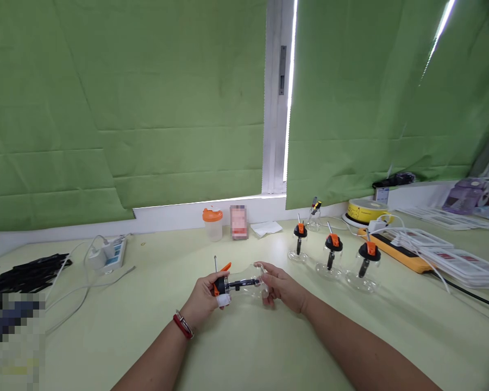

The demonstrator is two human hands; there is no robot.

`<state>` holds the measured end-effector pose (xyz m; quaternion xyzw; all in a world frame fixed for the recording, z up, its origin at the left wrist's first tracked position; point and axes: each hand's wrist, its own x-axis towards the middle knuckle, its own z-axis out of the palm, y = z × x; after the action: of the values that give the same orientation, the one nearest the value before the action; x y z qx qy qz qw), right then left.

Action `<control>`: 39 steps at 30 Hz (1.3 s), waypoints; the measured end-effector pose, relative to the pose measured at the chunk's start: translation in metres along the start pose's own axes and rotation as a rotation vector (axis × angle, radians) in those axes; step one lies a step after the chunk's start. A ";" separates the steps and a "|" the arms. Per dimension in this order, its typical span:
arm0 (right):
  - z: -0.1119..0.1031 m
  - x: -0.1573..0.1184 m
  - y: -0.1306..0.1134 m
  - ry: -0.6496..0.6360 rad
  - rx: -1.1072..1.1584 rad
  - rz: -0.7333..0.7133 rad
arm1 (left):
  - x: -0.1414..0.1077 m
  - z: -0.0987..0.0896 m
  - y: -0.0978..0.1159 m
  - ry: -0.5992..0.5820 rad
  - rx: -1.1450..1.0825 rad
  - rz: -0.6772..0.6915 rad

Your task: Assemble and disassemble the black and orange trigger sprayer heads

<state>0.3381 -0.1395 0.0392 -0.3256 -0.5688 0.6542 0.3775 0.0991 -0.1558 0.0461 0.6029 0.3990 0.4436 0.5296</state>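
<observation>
A clear, flask-shaped glass bottle [249, 273] lies sideways between my hands, low over the table. It has a black-and-orange cap [220, 285] with a thin metal spout, and a dark tube runs inside it. My left hand [204, 297] is closed around the cap end, with white wrapping on one finger. My right hand [283, 287] grips the wide base, its fingers at the rim. To the right stand three similar bottles upright: one nearer the back [299, 247], a middle one [330, 260] and a right one [363, 269].
Behind are an orange-lidded cup [213, 225], a pinkish box [239, 222] and white paper [266, 228]. A jar with screwdrivers [314, 214] stands near a yellow reel [367, 209]. An orange power strip [399, 253], cables and stacked white sheets [460, 260] lie right; black strips [26, 272] and a white power strip [116, 255] left.
</observation>
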 end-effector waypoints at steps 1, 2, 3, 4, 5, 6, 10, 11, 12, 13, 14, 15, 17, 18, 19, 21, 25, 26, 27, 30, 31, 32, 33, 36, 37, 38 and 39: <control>0.001 0.001 0.001 0.009 0.004 0.030 | 0.000 0.000 -0.001 0.002 0.003 -0.003; 0.002 0.001 0.002 0.017 0.006 0.057 | 0.000 0.000 -0.001 0.003 0.006 -0.006; 0.002 0.002 0.003 0.026 0.005 0.081 | 0.001 0.001 -0.002 0.002 0.010 -0.009; 0.002 0.002 0.005 0.034 0.000 0.100 | 0.001 0.001 -0.003 -0.003 0.015 -0.011; 0.001 0.003 0.007 0.043 -0.004 0.114 | 0.001 0.001 -0.004 -0.010 0.021 -0.011; 0.000 0.004 0.009 0.051 -0.008 0.124 | 0.001 0.000 -0.005 -0.016 0.027 -0.012; -0.005 0.007 0.017 0.048 -0.020 0.153 | 0.001 -0.001 -0.005 -0.038 0.034 -0.029; -0.006 0.007 0.017 0.036 -0.027 0.163 | 0.001 -0.002 -0.005 -0.042 0.030 -0.032; -0.006 0.007 0.017 0.025 -0.031 0.168 | 0.001 -0.003 -0.004 -0.046 0.023 -0.034; -0.006 0.006 0.015 0.014 -0.030 0.158 | 0.001 -0.004 -0.004 -0.046 0.012 -0.033; -0.006 0.005 0.013 0.001 -0.022 0.129 | 0.001 -0.005 -0.003 -0.040 -0.002 -0.029; -0.005 0.003 0.010 -0.012 -0.010 0.083 | 0.002 -0.005 -0.003 -0.031 -0.016 -0.026; -0.004 0.000 0.005 -0.039 0.006 -0.036 | 0.002 -0.006 -0.002 -0.004 -0.036 -0.017; -0.004 -0.001 0.004 -0.049 0.003 -0.085 | 0.002 -0.006 -0.002 0.006 -0.042 -0.014; -0.004 -0.001 0.003 -0.054 -0.009 -0.116 | 0.002 -0.006 -0.003 0.012 -0.045 -0.013; -0.005 -0.001 0.003 -0.044 -0.038 -0.133 | 0.002 -0.005 -0.003 0.012 -0.046 -0.016; -0.005 0.002 0.006 -0.016 -0.030 -0.088 | 0.002 -0.003 -0.003 0.013 -0.038 -0.021; -0.004 0.002 0.007 -0.014 -0.019 -0.072 | 0.002 -0.002 -0.003 0.015 -0.034 -0.022; -0.003 0.002 0.007 -0.013 -0.007 -0.058 | 0.002 -0.002 -0.003 0.017 -0.028 -0.023; -0.001 0.003 0.008 -0.008 0.015 -0.026 | 0.001 -0.002 -0.003 0.018 -0.019 -0.023; -0.001 0.003 0.008 -0.004 0.018 -0.016 | 0.001 -0.001 -0.003 0.016 -0.018 -0.023; 0.000 0.003 0.007 0.004 0.020 -0.004 | 0.001 -0.001 -0.003 0.014 -0.018 -0.024; 0.000 0.003 0.007 0.013 0.021 0.007 | 0.001 -0.001 -0.002 0.013 -0.018 -0.026; 0.000 0.003 0.006 0.028 0.020 0.035 | 0.001 0.000 -0.002 0.013 -0.008 -0.031; 0.001 0.002 0.006 0.027 0.018 0.041 | 0.001 0.000 -0.002 0.015 -0.004 -0.033; 0.001 0.002 0.005 0.024 0.015 0.046 | 0.001 0.000 -0.002 0.016 -0.001 -0.036; 0.002 0.001 0.004 0.021 0.013 0.050 | 0.001 0.000 -0.002 0.015 0.001 -0.039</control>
<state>0.3354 -0.1394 0.0354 -0.3442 -0.5520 0.6638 0.3691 0.0993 -0.1549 0.0443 0.5919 0.4148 0.4374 0.5350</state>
